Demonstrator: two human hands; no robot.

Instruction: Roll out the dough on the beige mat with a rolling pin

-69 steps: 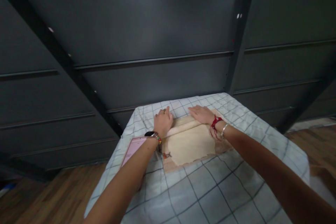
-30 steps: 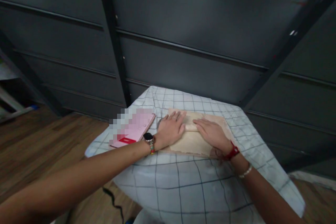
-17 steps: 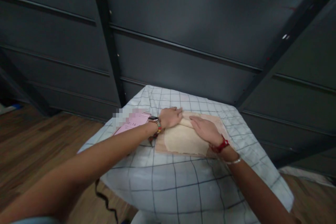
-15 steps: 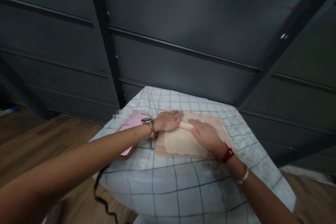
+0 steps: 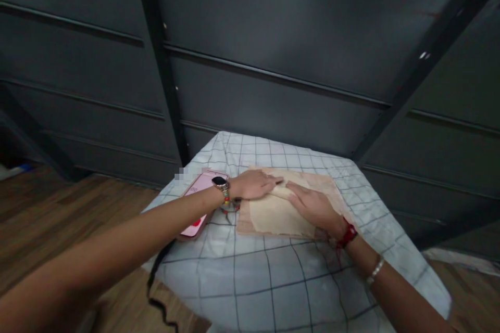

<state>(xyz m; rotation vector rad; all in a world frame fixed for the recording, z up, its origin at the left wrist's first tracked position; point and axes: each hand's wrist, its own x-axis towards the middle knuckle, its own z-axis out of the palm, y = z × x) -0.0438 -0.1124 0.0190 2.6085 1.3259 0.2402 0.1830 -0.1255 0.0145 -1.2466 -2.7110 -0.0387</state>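
A thin beige sheet (image 5: pixel 279 218), apparently cloth, lies over a slightly larger pinkish sheet (image 5: pixel 242 225). My left hand (image 5: pixel 253 185) rests palm down on its upper left part, fingers stretched out to the right. From the right, my right hand (image 5: pixel 317 209) lies flat on the same sheet, fingers pointing up and left. A raised fold of beige material shows between the two hands. Neither hand grips anything that I can make out. What lies under the palms is hidden.
A white checked cloth (image 5: pixel 265 281) covers the small table. A pink phone (image 5: pixel 201 183) lies on it, left of the sheets and partly behind my left forearm. A dark cord (image 5: pixel 150 291) hangs off the left side. Dark metal panels (image 5: pixel 273 21) rise behind the table.
My left hand has slid slightly right and down, its fingers now more outstretched. My right hand has shifted a little right and down. Less of the pale fold shows between them.
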